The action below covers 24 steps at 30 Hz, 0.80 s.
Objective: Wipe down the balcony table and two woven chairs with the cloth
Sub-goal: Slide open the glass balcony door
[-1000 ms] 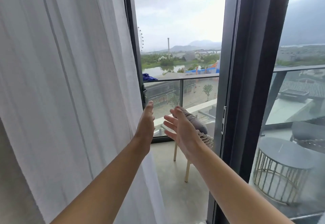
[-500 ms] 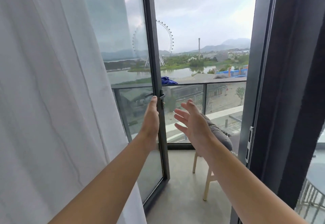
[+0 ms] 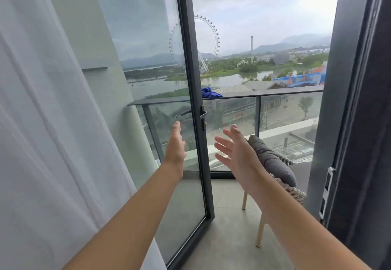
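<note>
This is the doorway from a room onto a high balcony, in a flat or hotel. A white sheer curtain hangs on the left beside a dark-framed glass door standing open. Outside are a grey floor, a glass railing with a blue cloth lying on its top rail, and a woven chair with a grey cushion. Far below lie a river, a Ferris wheel, low buildings and hills.
</note>
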{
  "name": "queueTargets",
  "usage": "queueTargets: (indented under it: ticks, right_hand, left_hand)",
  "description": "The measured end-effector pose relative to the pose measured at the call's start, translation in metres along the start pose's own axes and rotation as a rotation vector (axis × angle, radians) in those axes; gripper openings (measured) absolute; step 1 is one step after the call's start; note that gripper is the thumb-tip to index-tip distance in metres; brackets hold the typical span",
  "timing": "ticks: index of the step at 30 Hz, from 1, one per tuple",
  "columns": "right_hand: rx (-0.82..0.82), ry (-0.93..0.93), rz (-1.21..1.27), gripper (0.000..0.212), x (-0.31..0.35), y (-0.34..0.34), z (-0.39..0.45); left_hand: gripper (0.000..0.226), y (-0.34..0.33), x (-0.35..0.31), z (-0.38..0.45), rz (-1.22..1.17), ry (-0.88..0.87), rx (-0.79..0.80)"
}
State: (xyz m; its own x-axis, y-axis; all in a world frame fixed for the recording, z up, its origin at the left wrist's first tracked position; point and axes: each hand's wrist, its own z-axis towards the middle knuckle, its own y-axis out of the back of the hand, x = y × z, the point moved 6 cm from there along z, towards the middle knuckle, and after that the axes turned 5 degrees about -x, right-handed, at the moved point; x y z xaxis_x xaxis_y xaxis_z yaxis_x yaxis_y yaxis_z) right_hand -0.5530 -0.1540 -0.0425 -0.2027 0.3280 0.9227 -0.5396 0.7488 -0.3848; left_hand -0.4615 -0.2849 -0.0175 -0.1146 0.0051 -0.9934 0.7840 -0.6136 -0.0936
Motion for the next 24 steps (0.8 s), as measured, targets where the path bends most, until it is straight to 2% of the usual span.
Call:
queueTargets:
  ticks: [11,18,24]
  right_hand:
    - [-0.052,-0.018,-0.079,0.060,-0.034,-0.016,0.134]
    - [-0.073,-0.017,-0.122,0.057,-0.045,-0.047,0.218]
    - [-0.094,-0.013,-0.124,0.056,-0.045,-0.064,0.266]
  left_hand:
    - [0.066,-0.007,0.017,0.151,-0.093,0.030,-0.002]
    - [0.064,-0.001,0.023,0.261,-0.058,0.015,0.007]
    - [0.065,0.000,0.033,0.313,-0.024,0.020,0.050]
